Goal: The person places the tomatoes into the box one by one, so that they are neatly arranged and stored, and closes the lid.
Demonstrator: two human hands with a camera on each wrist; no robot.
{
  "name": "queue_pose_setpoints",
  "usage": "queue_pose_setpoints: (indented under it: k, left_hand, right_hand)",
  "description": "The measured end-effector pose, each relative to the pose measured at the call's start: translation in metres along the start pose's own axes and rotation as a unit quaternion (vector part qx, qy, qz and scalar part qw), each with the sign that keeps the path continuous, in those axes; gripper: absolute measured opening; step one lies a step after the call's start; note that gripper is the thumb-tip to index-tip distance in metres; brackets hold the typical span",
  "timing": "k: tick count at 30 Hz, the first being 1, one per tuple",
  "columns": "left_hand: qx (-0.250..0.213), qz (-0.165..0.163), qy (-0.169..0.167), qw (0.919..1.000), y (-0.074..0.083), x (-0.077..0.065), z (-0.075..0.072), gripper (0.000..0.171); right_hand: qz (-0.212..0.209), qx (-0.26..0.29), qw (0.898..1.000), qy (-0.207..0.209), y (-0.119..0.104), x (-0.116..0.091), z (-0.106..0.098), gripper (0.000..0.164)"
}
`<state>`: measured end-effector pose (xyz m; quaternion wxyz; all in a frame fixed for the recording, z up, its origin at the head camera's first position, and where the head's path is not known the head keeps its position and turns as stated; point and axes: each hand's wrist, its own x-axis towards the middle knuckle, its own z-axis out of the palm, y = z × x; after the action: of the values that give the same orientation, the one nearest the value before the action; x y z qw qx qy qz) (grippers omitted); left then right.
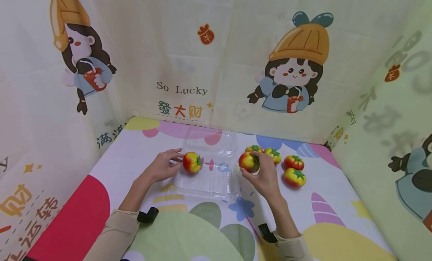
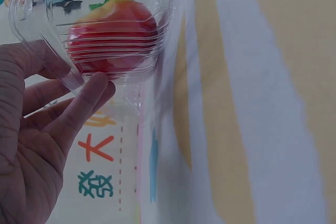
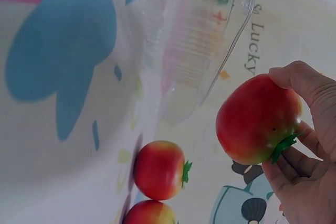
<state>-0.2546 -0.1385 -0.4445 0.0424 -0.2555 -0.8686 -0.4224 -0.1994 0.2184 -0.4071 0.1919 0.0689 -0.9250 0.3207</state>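
A clear plastic clamshell box (image 1: 202, 186) lies with its lid folded back on the table. One red-and-yellow tomato (image 1: 191, 163) with a green calyx sits at the left side inside it. My left hand (image 1: 164, 166) pinches the box's left edge; in the left wrist view the fingers (image 2: 94, 90) are at the clear wall, close by that tomato (image 2: 115, 35). Held between thumb and fingers of my right hand (image 1: 267, 178) is another tomato (image 1: 247, 162), raised just right of the box. The right wrist view shows this tomato (image 3: 257, 119) with its calyx turned toward the palm.
Several more tomatoes rest on the table right of the box: a pair (image 1: 294, 177) farther right, and others (image 1: 272, 155) behind my right hand. A printed cloth covers the table (image 1: 175, 227). Cartoon-printed curtains (image 1: 233, 66) stand behind it and at both sides.
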Motion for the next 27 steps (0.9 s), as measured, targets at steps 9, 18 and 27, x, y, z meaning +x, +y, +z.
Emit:
queue_pose_setpoints:
  k: [9, 18, 27]
  left_hand:
    - [-0.004, 0.000, -0.001, 1.0000, 0.000, 0.000, 0.000, 0.034]
    - [-0.005, -0.004, -0.007, 1.0000, 0.000, 0.000, 0.000, 0.035]
    - [-0.007, -0.006, -0.007, 0.9999, 0.001, -0.001, -0.001, 0.035]
  right_hand:
    - [-0.021, 0.017, 1.000, 0.003, -0.012, 0.000, 0.004, 0.066]
    - [-0.056, 0.029, 0.998, 0.000, -0.022, -0.001, 0.012, 0.062]
    - [-0.073, 0.042, 0.996, -0.004, -0.029, -0.004, 0.020, 0.060]
